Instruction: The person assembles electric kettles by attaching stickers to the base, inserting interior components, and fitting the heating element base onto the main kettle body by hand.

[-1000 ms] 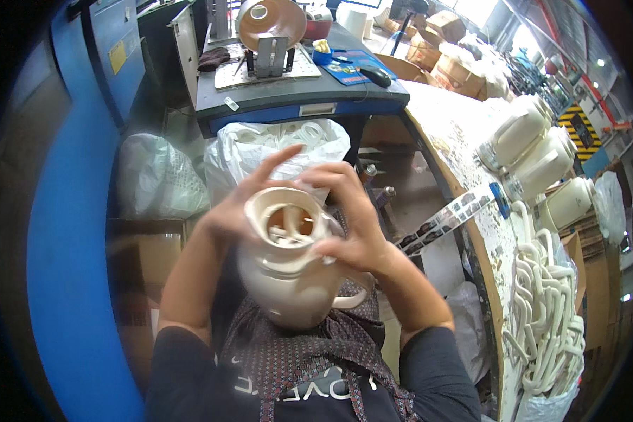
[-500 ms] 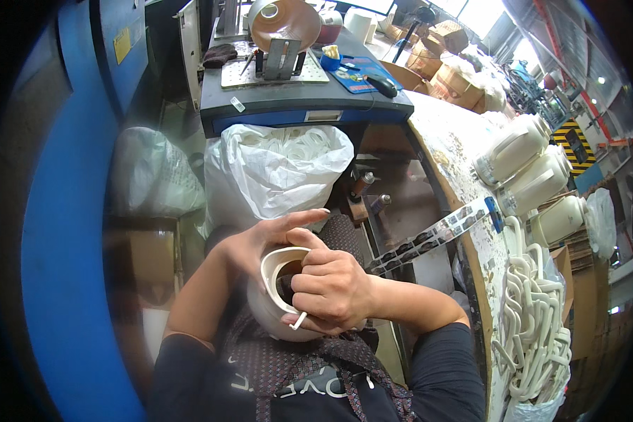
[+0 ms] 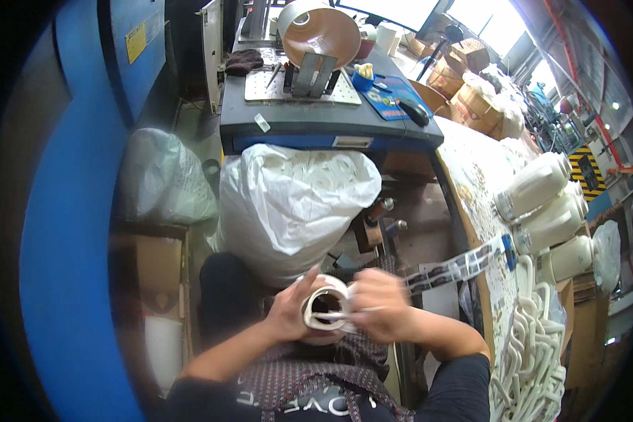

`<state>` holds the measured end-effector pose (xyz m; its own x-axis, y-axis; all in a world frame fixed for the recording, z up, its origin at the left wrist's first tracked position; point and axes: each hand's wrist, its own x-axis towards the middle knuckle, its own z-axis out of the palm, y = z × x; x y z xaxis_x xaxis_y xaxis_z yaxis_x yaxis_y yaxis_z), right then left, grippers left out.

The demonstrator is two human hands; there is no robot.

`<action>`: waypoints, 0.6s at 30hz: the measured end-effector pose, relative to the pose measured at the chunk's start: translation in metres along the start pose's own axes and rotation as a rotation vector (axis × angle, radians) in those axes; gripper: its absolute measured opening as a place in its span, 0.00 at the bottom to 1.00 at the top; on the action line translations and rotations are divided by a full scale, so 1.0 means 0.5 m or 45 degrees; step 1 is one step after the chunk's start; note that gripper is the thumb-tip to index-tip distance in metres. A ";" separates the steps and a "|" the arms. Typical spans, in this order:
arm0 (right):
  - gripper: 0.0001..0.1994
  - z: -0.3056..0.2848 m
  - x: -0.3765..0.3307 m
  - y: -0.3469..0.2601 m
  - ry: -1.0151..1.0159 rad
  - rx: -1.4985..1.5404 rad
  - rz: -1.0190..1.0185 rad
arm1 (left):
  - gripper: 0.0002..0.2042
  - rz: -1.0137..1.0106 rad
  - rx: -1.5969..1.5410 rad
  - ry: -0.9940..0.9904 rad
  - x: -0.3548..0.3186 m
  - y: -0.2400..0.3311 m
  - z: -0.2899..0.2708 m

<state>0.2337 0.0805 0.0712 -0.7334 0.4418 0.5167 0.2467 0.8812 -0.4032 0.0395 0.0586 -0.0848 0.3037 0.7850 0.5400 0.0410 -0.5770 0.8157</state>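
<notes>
An off-white plastic jug body (image 3: 323,325) sits in front of my lap, tilted so its round opening faces up toward me. The inside looks dark. My left hand (image 3: 287,314) is wrapped round its left side, with a finger pointing up along the rim. At the right side of the opening, my right hand (image 3: 381,306) is closed and smeared by motion. A thin white piece (image 3: 333,316) reaches from its fingers across the near part of the opening. Whether that piece is separate or part of the jug, I cannot tell.
A white sack (image 3: 274,204) of pale plastic parts stands ahead, below a dark bench (image 3: 302,126) holding a fixture. On the worktable (image 3: 464,176) at right lie several off-white jugs (image 3: 531,188), a pile of white handles (image 3: 524,344) and a printed strip (image 3: 457,269). A blue cabinet (image 3: 63,211) borders the left.
The jug and both hands appear lower and further right, while the whole view has shifted. My right hand has moved from over the opening to its right side.
</notes>
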 end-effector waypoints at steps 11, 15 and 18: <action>0.11 -0.087 0.103 0.511 0.110 -1.169 0.615 | 0.19 -0.039 0.449 -0.063 0.071 -0.047 -0.081; 0.13 0.066 0.082 0.569 -0.048 -1.064 0.948 | 0.20 -0.038 0.534 -0.143 0.076 -0.042 -0.098; 0.19 0.040 0.080 0.541 0.216 -0.368 1.008 | 0.20 -0.099 0.395 -0.270 0.052 -0.030 -0.118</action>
<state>0.2584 0.3329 -0.0324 -0.1780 0.9434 0.2797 0.8145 0.3008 -0.4962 -0.0094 0.1010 -0.0707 0.4771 0.7838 0.3975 0.3482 -0.5839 0.7333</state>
